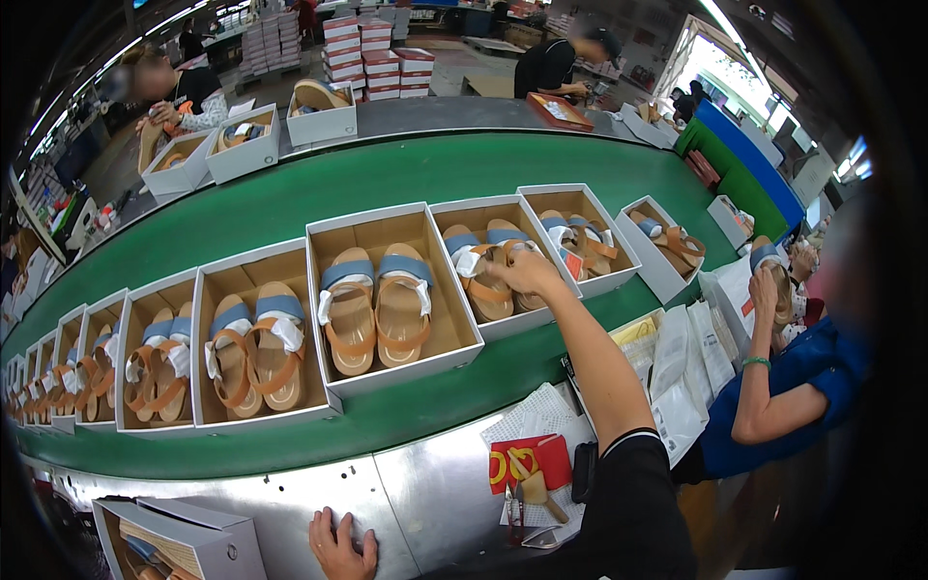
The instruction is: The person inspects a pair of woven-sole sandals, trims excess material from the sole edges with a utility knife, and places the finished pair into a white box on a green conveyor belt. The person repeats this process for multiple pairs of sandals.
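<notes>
My right hand (522,273) reaches into an open white shoebox (480,327) over a pair of sandals with blue and tan straps. Its fingers are at the straps of the right sandal (505,232); they are smeared, and I cannot tell whether they grip it. White tissue wraps part of the straps. My left hand (341,549) rests on the metal table (319,493), fingers apart, holding nothing. Just left of my right hand's box, a larger-looking box (435,367) holds another sandal pair (375,304).
Several sandal boxes line the green conveyor belt (387,411). Scissors (514,512), a wooden-handled tool (537,488) and a red pouch (551,459) lie on papers. Another open box (227,556) stands lower left. A co-worker in blue (773,416) handles a sandal at right.
</notes>
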Tool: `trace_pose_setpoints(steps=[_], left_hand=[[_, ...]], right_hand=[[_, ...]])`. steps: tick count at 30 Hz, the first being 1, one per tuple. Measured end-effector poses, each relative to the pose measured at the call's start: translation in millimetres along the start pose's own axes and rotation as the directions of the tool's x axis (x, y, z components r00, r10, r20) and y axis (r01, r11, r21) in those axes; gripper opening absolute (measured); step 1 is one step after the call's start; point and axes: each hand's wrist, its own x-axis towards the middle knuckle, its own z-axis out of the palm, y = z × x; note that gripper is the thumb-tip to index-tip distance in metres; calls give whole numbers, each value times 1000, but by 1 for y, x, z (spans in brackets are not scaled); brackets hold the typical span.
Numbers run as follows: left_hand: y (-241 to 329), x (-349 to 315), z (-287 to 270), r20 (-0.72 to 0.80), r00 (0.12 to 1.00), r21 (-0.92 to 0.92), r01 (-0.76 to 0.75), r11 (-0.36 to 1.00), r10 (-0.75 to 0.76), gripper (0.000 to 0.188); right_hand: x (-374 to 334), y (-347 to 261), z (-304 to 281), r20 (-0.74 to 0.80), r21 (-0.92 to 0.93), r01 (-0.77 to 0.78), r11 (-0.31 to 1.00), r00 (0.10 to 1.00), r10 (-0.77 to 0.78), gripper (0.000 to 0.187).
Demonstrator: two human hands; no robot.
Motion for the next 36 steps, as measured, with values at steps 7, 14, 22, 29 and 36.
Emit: trace_pose_setpoints(steps=[7, 14, 22, 29, 36], left_hand=[[-7, -6, 0, -6, 1000, -29, -3, 1000, 3, 47], [-11, -9, -4, -69, 991, -135, -125, 983, 117, 40], [13, -29, -17, 137, 968, -767, -31, 641, 211, 74], [-11, -101, -30, 276, 949, -829, 315, 461, -153, 73], [0, -73, -46, 470, 822, -837, 531, 134, -323, 56]], right_hand=[[-5, -6, -47, -261, 77, -72, 994, 961, 90, 33], [-155, -77, -128, -455, 248, 88, 965, 890, 35, 29], [-358, -171, -27, -221, 469, 189, 863, 971, -93, 28], [-414, -174, -1, -122, 647, 265, 716, 962, -245, 16], [-421, -93, 11, 529, 779, -177, 601, 701, -479, 75]])
